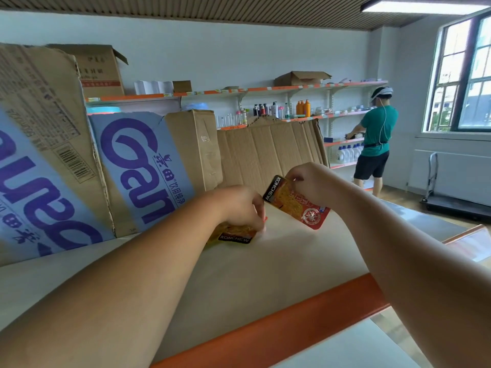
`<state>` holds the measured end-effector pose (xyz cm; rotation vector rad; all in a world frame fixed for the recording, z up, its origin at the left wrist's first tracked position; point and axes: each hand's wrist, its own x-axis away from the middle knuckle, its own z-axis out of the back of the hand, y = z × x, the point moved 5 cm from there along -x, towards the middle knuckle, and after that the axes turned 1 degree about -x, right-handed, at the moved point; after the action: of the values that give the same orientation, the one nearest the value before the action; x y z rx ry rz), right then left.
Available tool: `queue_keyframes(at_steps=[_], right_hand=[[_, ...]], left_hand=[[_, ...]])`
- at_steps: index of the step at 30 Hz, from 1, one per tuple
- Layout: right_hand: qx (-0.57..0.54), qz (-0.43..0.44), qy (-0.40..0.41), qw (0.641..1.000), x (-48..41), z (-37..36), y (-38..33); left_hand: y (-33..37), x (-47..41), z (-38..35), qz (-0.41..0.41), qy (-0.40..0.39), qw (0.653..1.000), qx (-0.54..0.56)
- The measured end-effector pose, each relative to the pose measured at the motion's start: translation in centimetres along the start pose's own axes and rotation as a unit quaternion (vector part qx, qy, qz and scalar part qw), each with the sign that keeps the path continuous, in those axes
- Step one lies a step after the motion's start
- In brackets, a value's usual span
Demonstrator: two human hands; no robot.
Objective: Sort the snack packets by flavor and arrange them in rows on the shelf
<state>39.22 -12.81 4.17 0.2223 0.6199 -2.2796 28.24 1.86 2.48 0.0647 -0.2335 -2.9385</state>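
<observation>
Both my arms reach over the top of a beige shelf (265, 274) with an orange front edge. My left hand (239, 208) lies over a yellow snack packet (235, 235) with a black KONCHEW band, its fingers curled down onto it; most of that packet is hidden under the hand. My right hand (313, 184) pinches the top corner of a second packet (297, 205), orange and red with the same black band, and holds it tilted above the shelf surface, just right of the left hand.
Flattened cardboard boxes with blue and purple print (138, 166) lean along the back of the shelf. Plain brown cardboard (271, 152) stands behind my hands. A person in a green shirt (377, 139) works at wall shelves holding bottles at the far right. A trolley (435, 192) stands by the window.
</observation>
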Motion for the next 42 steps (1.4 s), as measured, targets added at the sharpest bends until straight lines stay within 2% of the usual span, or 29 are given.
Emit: queue_keyframes(at_steps=[6,12,17,20,26,29,33,35,40,42], right_hand=[[0.008,-0.024,-0.123,0.992,0.7,-1.5,0.7],[0.032,-0.027,-0.177,0.983,1.0,-2.0,0.7],[0.081,0.01,-0.242,0.967,1.7,-2.4,-0.7],[0.107,0.042,-0.26,0.959,2.1,-2.4,-1.5],[0.239,0.04,-0.255,0.936,3.1,-2.1,-2.2],[0.205,0.054,-0.289,0.933,3.8,-1.7,-2.8],[0.067,0.077,-0.343,0.934,4.5,-1.5,-3.7],[-0.001,0.079,-0.321,0.944,4.3,-1.5,-3.8],[-0.082,0.09,-0.235,0.964,3.7,-0.9,-3.5],[-0.056,0.086,-0.17,0.98,3.2,-0.3,-3.3]], left_hand=[[-0.2,-0.2,0.3,0.004,-0.004,1.0,-0.03],[-0.4,0.3,0.8,0.027,-0.013,0.998,-0.052],[-0.4,0.3,0.8,0.047,-0.034,0.995,-0.08],[-0.2,0.2,0.7,0.05,-0.035,0.995,-0.082],[-0.1,0.2,0.6,0.082,-0.058,0.989,-0.112],[0.0,0.5,0.7,0.095,-0.072,0.986,-0.117],[0.2,0.6,0.8,0.097,-0.078,0.985,-0.12],[0.4,0.6,0.8,0.096,-0.083,0.984,-0.125],[0.8,0.9,0.9,0.093,-0.091,0.982,-0.137],[0.9,1.0,1.0,0.093,-0.092,0.981,-0.146]])
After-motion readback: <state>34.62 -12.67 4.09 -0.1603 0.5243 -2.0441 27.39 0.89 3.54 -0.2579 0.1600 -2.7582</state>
